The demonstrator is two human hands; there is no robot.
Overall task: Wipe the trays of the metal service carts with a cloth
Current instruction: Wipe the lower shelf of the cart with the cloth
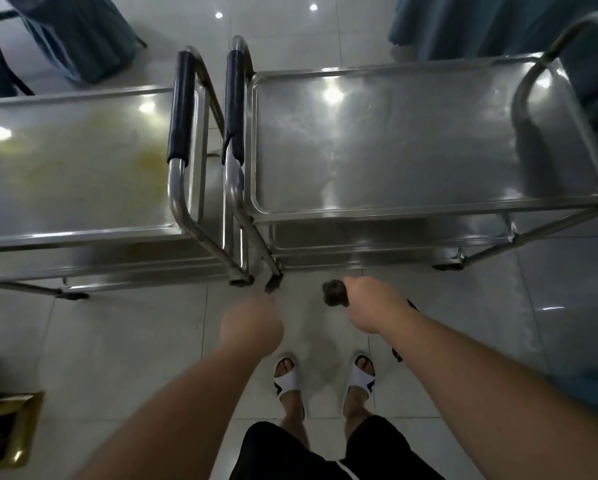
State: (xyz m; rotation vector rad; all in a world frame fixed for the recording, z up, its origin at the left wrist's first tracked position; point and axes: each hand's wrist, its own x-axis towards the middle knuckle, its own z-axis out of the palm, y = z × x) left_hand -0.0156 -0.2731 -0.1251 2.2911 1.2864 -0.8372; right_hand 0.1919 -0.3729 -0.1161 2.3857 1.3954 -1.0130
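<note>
Where the person stands: white sandals (288, 379) on pale floor tiles (124, 341).
Left hand (252, 325): blurred, finger state unclear.
Right hand (370, 303): gripping a bunched dark cloth (334, 292).
Carts: stained left tray (82, 161) and right tray (394, 140), side by side beyond the hands.

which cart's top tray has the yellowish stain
The left cart's top tray: yellowish smears near its padded handle. The right cart's top tray shows only glare.

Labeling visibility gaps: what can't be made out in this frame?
- Left hand: head view, blurred and seen from behind, so its fingers are unreadable.
- Cloth: mostly hidden by the right hand.
- Left cart's top tray: cut off by the left edge.
- Lower trays: hidden under top trays.
</note>
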